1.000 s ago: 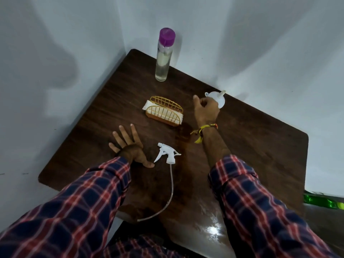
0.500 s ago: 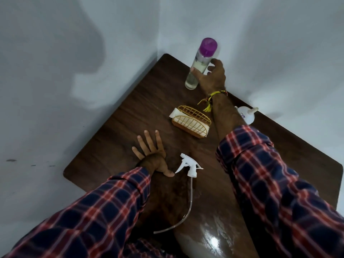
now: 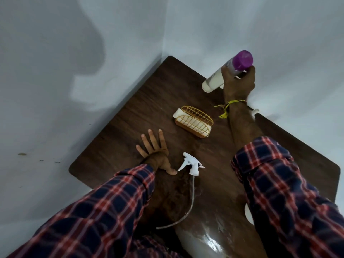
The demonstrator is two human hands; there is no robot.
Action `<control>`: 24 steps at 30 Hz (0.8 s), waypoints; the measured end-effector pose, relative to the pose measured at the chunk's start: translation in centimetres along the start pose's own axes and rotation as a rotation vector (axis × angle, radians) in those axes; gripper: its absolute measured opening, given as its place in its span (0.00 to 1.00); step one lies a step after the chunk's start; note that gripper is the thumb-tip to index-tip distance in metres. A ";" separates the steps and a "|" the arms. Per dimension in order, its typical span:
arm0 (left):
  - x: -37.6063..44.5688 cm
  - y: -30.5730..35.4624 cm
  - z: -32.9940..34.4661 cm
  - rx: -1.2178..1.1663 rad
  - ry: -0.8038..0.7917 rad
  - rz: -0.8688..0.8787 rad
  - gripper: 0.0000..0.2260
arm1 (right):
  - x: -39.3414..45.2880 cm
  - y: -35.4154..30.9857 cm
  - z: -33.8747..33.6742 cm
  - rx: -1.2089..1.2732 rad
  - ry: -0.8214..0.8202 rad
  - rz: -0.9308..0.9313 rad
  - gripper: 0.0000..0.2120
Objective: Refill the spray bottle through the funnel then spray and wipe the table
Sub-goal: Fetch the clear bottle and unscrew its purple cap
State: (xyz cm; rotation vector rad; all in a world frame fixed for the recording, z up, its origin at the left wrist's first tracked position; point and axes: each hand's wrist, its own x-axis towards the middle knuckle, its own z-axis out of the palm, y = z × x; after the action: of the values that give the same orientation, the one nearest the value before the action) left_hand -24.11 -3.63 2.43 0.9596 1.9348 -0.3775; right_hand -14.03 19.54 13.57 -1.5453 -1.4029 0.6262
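A dark wood-grain table (image 3: 119, 146) with rounded corners sits in a wall corner. At its centre a yellow wire napkin holder (image 3: 193, 121) stands with white napkins; toward 6 o'clock from it a white trigger sprayer head (image 3: 191, 164) lies with its clear dip tube (image 3: 191, 202) trailing nearer. At 9 o'clock of the sprayer, the left hand (image 3: 156, 153) rests flat, fingers spread.

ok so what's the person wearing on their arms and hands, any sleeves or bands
Both arms are in long plaid sleeves, dark navy with red and white check lines. The right sleeve sits back from the wrist, leaving the forearm bare; the left sleeve reaches the wrist. A yellow thread band with loose knotted ends circles the right wrist. The left hand and right hand are bare: no gloves, no rings visible.
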 end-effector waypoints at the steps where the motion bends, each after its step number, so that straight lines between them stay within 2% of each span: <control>1: 0.0 -0.1 0.0 -0.003 0.012 0.006 0.75 | -0.5 -0.1 -1.4 0.001 0.030 -0.036 0.27; 5: -0.7 -0.2 0.2 -0.005 0.060 0.028 0.76 | -3.8 -0.3 -8.4 -0.001 0.149 -0.111 0.26; 9: -1.9 -0.3 1.0 -0.009 0.179 0.062 0.73 | -8.4 0.5 -15.2 -0.008 0.223 -0.095 0.25; 11: -2.5 -0.7 2.0 -0.050 0.295 0.087 0.65 | -10.7 1.0 -17.9 -0.014 0.205 -0.070 0.25; 15: -5.3 -0.1 3.9 -0.244 0.605 0.170 0.37 | -16.3 1.4 -22.8 0.002 0.148 -0.049 0.25; 16: -6.2 0.4 4.1 -0.316 0.678 0.262 0.32 | -17.8 1.4 -23.7 0.012 0.120 -0.049 0.25; 18: -9.2 2.0 3.5 -0.543 0.694 0.593 0.23 | -20.7 1.3 -25.2 0.019 0.083 -0.031 0.24; 20: -16.0 6.1 4.9 -0.560 0.542 0.983 0.19 | -24.8 3.0 -30.2 0.011 0.154 -0.006 0.24; 22: -19.1 7.0 4.6 -0.560 0.425 1.174 0.21 | -26.4 4.2 -29.3 0.004 0.061 0.002 0.22; 24: -22.5 9.2 7.3 -0.406 0.313 1.343 0.25 | -28.4 6.2 -31.6 0.034 0.033 0.046 0.21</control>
State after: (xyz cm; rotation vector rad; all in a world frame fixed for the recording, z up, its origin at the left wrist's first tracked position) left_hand -6.60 -12.57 18.39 1.8054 1.1275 0.9312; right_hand 9.51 -16.25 16.22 -1.5576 -1.3293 0.6463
